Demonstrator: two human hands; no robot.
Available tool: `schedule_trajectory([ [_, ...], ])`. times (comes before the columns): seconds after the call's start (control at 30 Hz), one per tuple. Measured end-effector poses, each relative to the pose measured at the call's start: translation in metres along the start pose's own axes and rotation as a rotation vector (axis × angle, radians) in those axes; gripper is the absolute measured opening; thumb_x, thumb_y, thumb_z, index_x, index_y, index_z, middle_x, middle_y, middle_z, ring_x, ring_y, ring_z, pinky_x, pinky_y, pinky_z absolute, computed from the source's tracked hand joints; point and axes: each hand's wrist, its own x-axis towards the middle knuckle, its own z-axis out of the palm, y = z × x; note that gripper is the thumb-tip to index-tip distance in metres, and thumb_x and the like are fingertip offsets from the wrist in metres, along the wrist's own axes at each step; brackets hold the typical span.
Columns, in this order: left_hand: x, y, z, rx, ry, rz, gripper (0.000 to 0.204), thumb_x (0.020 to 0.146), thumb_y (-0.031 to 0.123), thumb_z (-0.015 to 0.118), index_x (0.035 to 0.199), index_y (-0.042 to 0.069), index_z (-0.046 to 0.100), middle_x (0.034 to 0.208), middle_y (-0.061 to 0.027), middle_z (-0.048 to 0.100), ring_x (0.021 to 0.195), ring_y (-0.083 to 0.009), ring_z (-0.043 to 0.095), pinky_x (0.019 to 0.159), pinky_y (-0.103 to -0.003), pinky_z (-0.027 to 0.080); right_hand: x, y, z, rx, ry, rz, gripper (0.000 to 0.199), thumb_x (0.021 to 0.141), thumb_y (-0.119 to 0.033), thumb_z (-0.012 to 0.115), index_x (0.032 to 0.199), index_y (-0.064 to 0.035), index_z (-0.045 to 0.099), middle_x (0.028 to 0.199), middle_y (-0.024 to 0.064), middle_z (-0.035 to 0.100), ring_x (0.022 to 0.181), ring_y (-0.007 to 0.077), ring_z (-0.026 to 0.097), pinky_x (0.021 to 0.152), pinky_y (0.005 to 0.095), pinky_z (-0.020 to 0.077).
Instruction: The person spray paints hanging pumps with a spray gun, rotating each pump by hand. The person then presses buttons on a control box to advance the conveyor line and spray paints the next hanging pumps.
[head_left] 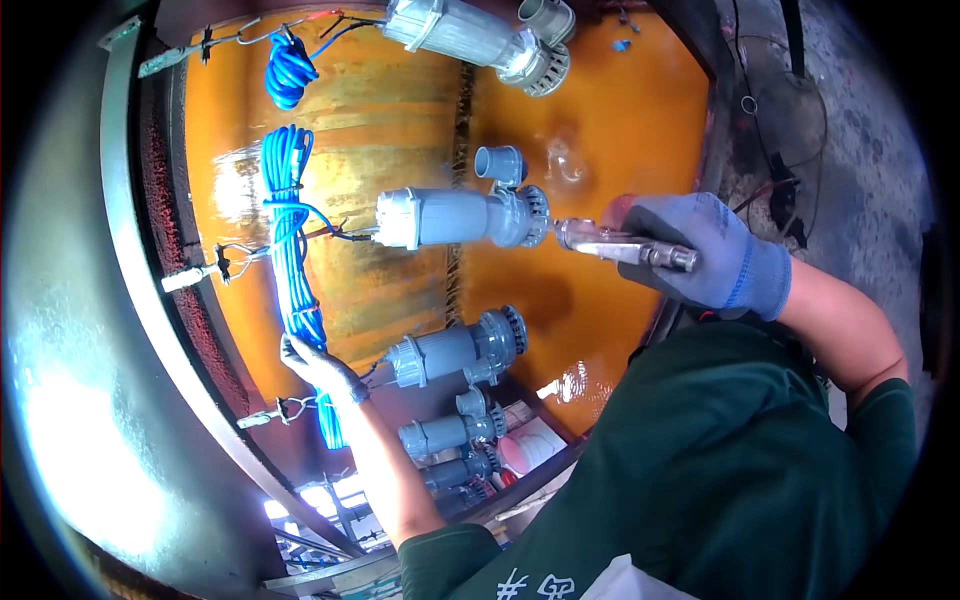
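Observation:
My right hand, in a grey glove, is closed round a metal spray gun. Its nozzle points left, close to the slotted end of a grey pump hanging in front of me. A long tied bundle of blue cable hangs beside that pump's other end. My left hand, also gloved, is closed on the lower end of this bundle, its fingertips partly hidden. Just right of it hangs another grey pump, and a third grey pump is at the top.
Hooks hold the pumps along a curved-looking metal rail on the left. Orange-coated panels stand behind them. More grey pumps and a pink-topped tub are lower down. A hose and cords lie over the concrete floor.

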Motion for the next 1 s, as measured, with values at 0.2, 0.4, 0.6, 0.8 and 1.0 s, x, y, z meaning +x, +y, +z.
schedule_trajectory([
  [0.2, 0.016, -0.025, 0.0, -0.02, -0.013, 0.05, 0.053, 0.115, 0.04, 0.051, 0.141, -0.006, 0.052, 0.136, -0.0175, 0.058, 0.123, -0.0252, 0.058, 0.108, -0.041, 0.048, -0.008, 0.025, 0.0, -0.145, -0.11, 0.068, 0.027, 0.094, -0.029, 0.08, 0.098, -0.0063, 0.064, 0.085, 0.0194, 0.066, 0.079, 0.042, 0.068, 0.068, 0.0499, 0.0519],
  [0.4, 0.026, -0.043, -0.001, -0.019, -0.012, 0.035, 0.052, 0.114, 0.04, 0.051, 0.141, -0.005, 0.052, 0.134, -0.0171, 0.059, 0.12, -0.0256, 0.058, 0.105, -0.041, 0.049, 0.0, 0.025, -0.001, 0.045, -0.002, 0.095, 0.029, 0.094, -0.031, 0.08, 0.097, -0.0067, 0.064, 0.082, 0.0185, 0.066, 0.079, 0.0433, 0.068, 0.07, 0.052, 0.052],
  [0.6, 0.048, -0.069, -0.002, -0.077, -0.009, -0.046, 0.057, 0.112, 0.044, 0.049, 0.14, -0.006, 0.057, 0.133, -0.0209, 0.064, 0.12, -0.0296, 0.062, 0.107, -0.045, 0.049, -0.008, 0.042, 0.001, -0.103, -0.074, 0.116, 0.029, 0.094, -0.03, 0.08, 0.096, -0.0066, 0.063, 0.081, 0.0184, 0.066, 0.08, 0.0423, 0.069, 0.07, 0.0524, 0.0524],
  [0.8, 0.06, -0.067, -0.001, 0.126, 0.019, 0.216, 0.065, 0.115, 0.044, 0.044, 0.15, -0.01, 0.052, 0.15, -0.0267, 0.057, 0.135, -0.0352, 0.057, 0.116, -0.044, 0.044, -0.003, 0.035, -0.007, 0.057, -0.018, 0.152, 0.029, 0.094, -0.031, 0.08, 0.095, -0.0068, 0.063, 0.082, 0.0186, 0.067, 0.081, 0.0419, 0.069, 0.07, 0.0511, 0.0536],
  [1.0, 0.077, -0.016, 0.015, 0.24, -0.19, 0.264, 0.063, 0.116, 0.044, 0.042, 0.156, -0.003, 0.05, 0.157, -0.0172, 0.055, 0.133, -0.0286, 0.059, 0.109, -0.039, 0.05, -0.007, 0.026, -0.003, -0.061, -0.041, 0.094, 0.028, 0.094, -0.031, 0.08, 0.096, -0.0084, 0.062, 0.081, 0.0176, 0.067, 0.08, 0.0417, 0.069, 0.07, 0.0508, 0.0539],
])
